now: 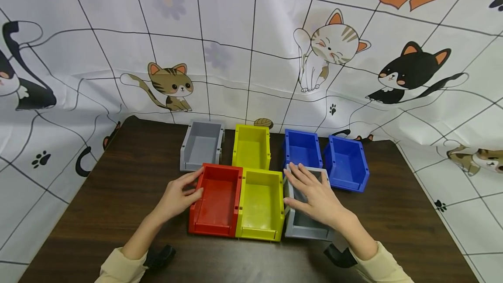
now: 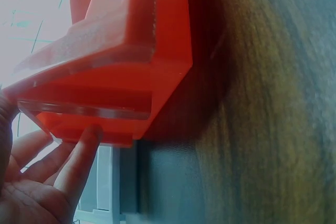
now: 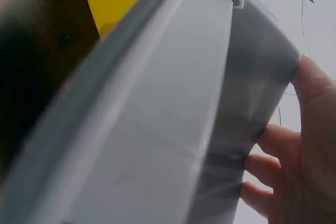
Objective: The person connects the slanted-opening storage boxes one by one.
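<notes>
Head view: red bin (image 1: 218,200) sat at left hand (image 1: 177,195), thumb and fingers apart, relaxed, touching its left side rather than clasping. Right hand (image 1: 318,200) lay over front gray bin (image 1: 308,232), fingers spread, nearly straight, touching the rim. Front yellow bin (image 1: 259,206) sat between the hands, against red, just beside gray; rear yellow bin (image 1: 251,145) behind

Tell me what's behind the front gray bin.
Directly behind the gray bin is the left blue bin; the right blue bin sits behind to the right. The left one's near end is hidden by the gray bin and right hand.
</notes>
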A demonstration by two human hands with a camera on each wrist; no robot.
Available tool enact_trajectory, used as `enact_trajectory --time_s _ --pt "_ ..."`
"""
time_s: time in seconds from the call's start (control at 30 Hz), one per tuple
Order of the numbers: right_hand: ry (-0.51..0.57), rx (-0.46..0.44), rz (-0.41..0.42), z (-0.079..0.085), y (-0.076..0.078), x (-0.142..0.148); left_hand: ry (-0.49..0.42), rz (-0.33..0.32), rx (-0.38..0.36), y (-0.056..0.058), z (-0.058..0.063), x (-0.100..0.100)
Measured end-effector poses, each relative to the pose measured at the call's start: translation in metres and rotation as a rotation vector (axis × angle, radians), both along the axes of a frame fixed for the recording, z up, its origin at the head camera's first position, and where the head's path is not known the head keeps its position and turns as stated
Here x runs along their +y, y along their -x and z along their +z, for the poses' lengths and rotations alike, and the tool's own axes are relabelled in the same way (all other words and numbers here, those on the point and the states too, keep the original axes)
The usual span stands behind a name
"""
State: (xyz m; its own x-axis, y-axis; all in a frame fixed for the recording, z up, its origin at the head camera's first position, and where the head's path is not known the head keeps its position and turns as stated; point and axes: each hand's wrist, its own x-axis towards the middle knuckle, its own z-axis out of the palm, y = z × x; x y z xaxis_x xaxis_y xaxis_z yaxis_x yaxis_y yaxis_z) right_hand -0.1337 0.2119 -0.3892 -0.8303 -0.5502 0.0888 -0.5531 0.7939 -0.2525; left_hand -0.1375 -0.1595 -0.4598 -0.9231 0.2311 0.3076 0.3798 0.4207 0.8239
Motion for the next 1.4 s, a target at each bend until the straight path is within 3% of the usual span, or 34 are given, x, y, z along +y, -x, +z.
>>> enact_trajectory --time_s 0.9,1.2,1.4 --pt "-0.029 0.057 -0.013 -0.006 -0.001 0.000 -0.004 -0.006 -0.015 -0.001 0.004 0.000" --pt "-0.005 0.115 -0.008 -0.025 -0.006 -0.002 -0.012 -0.008 -0.020 0.000 0.001 -0.001" --pt "-0.002 0.132 -0.019 -0.026 -0.005 -0.003 -0.019 -0.010 -0.005 -0.001 0.003 -0.002"
